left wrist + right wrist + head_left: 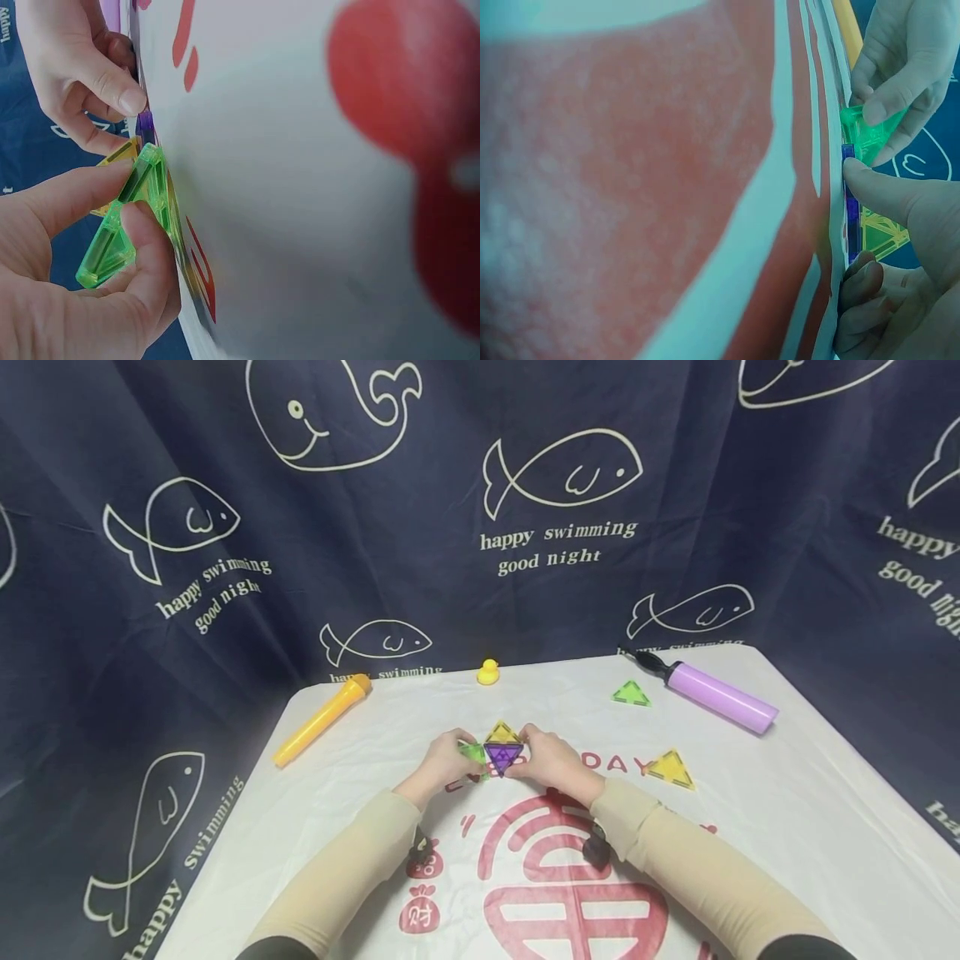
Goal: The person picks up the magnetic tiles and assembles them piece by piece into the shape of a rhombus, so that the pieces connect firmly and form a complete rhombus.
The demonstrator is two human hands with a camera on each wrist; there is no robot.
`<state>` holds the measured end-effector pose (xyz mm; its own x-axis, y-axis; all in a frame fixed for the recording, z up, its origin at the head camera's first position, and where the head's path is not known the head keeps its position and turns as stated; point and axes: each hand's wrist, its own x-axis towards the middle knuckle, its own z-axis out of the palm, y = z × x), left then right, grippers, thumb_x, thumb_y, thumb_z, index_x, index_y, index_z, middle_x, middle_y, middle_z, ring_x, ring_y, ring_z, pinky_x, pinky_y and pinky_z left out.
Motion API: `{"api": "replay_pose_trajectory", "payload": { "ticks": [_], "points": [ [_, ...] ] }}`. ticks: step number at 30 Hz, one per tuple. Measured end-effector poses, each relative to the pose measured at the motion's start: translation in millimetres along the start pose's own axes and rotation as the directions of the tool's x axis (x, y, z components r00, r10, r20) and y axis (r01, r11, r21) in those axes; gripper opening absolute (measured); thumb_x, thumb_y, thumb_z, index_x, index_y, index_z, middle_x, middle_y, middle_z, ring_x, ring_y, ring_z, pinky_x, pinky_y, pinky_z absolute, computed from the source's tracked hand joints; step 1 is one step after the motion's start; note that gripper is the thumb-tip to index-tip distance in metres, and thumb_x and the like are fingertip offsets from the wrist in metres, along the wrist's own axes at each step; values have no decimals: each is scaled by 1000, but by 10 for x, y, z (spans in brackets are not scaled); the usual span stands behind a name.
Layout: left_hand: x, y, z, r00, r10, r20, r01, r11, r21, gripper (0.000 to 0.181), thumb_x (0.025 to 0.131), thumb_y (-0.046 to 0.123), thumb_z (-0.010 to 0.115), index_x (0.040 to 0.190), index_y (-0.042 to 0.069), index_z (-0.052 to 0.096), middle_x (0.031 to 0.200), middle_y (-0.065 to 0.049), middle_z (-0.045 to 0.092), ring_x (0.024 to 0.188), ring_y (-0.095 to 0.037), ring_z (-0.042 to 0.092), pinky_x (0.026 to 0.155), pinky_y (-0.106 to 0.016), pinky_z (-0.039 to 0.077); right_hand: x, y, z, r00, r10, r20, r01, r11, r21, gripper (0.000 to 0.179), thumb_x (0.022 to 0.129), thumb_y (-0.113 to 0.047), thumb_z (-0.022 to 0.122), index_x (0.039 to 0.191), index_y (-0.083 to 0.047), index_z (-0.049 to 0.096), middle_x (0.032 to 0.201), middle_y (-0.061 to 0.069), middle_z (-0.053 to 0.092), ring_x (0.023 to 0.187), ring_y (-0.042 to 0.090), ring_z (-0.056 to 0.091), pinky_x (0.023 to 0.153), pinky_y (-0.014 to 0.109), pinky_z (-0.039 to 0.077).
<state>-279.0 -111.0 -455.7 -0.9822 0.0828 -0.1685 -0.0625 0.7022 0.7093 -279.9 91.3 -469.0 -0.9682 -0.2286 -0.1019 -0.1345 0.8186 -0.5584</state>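
Observation:
My left hand pinches a translucent green triangular magnetic tile between thumb and fingers, tilted up off the table. Whether a second green piece lies against it I cannot tell. To its right, a purple triangular magnetic tile lies point toward me, low on the tabletop. A yellow triangular tile meets its far edge and rises behind it in the wrist views. My right hand holds the purple tile, thumb on one corner and curled fingers at the other end. The green tile's corner sits close beside the purple one.
On the white printed tablecloth, a yellow tile and a green tile lie at the right. A purple pump lies beyond them. An orange microphone-shaped toy is at the left, a yellow duck at the back edge.

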Motion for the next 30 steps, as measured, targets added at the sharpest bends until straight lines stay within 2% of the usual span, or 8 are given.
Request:
{"api": "replay_pose_trajectory", "payload": {
  "ticks": [7, 10, 14, 22, 30],
  "points": [
    [0, 45, 36, 1000, 9, 9, -8, 1000, -25, 55, 74, 10, 88, 122, 0, 62, 92, -10, 67, 74, -19, 67, 75, -34, 57, 4, -2, -11, 1000, -18, -8, 18, 1000, -3, 67, 79, -38, 89, 127, -3, 58, 111, 15, 70, 95, 27, 67, 82, 45, 57],
    [5, 52, 47, 1000, -7, 24, 8, 998, -58, 55, 76, 9, 87, 123, 0, 61, 94, -12, 68, 67, -18, 68, 69, -33, 57, 11, 8, -1, 1000, -28, -14, 28, 1000, -9, 68, 79, -39, 89, 128, -3, 58, 111, 15, 70, 95, 27, 68, 83, 44, 57],
    [31, 55, 59, 1000, -6, 28, 8, 997, -79, 55, 77, 10, 87, 124, 1, 61, 100, -12, 65, 66, -18, 68, 62, -32, 58, 24, 19, 8, 999, -31, -22, 31, 999, -12, 69, 79, -38, 89, 129, -3, 58, 113, 15, 70, 96, 27, 68, 85, 45, 57],
    [56, 85, 91, 998, 41, 42, -36, 994, -102, 55, 80, 10, 86, 126, -2, 58, 92, -7, 63, 63, -17, 66, 55, -30, 57, 21, 13, 1, 999, -33, -17, 33, 999, -9, 66, 79, -37, 89, 127, -4, 58, 109, 14, 71, 91, 24, 67, 81, 43, 57],
    [86, 76, 124, 997, 37, 64, -29, 992, -125, 58, 81, 14, 87, 129, -1, 58, 93, -7, 61, 59, -17, 64, 52, -30, 55, 19, 30, 24, 1000, -29, -10, 29, 1000, -8, 64, 79, -36, 89, 126, -6, 59, 108, 13, 71, 94, 27, 69, 80, 44, 58]
  ]
}}
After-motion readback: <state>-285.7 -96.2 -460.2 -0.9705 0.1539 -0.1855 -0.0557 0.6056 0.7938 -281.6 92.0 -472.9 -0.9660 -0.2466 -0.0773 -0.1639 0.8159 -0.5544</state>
